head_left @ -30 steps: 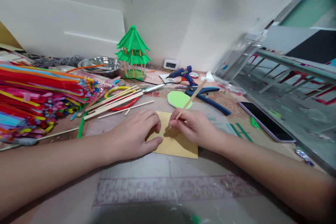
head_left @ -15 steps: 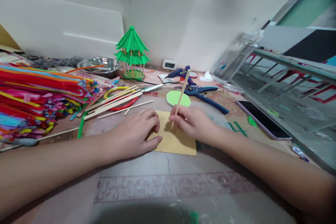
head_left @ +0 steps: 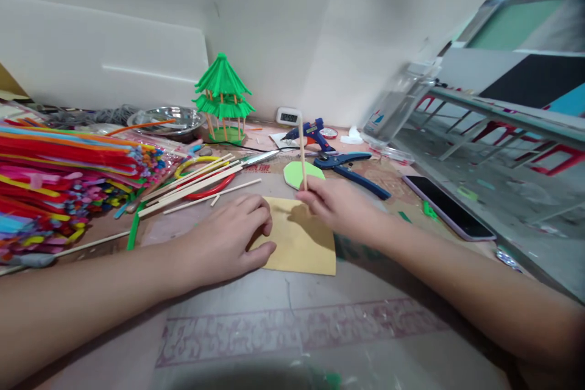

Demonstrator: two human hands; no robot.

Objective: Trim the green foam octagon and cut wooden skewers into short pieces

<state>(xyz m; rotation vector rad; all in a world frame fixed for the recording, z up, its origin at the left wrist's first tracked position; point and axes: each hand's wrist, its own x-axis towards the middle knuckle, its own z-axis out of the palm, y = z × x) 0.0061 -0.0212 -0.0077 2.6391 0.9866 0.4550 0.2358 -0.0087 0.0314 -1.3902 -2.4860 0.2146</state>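
Note:
My right hand (head_left: 340,206) pinches a thin wooden stick (head_left: 302,149) between thumb and fingers. The stick stands nearly upright above the far part of a tan-yellow square sheet (head_left: 297,244), and its lower end is hidden by my fingers. On the sheet's left edge rests my left hand (head_left: 233,231), fingers loosely curled and thumb apart, with nothing visible in it. Just behind the sheet lies a pale green octagonal piece (head_left: 292,174). Several more wooden sticks (head_left: 192,186) lie to the left, across red- and yellow-handled scissors (head_left: 262,158).
Bundles of coloured pipe cleaners (head_left: 59,177) crowd the left. A green two-tiered pavilion model (head_left: 223,103), a metal bowl (head_left: 171,124), a digital timer (head_left: 289,116) and a glue gun (head_left: 313,134) stand behind. Blue cutters (head_left: 351,170) and a phone (head_left: 448,207) lie right.
My right hand has raised the stick from the sheet and tilted it more upright. The left hand keeps its place on the sheet. The whole view has shifted slightly.

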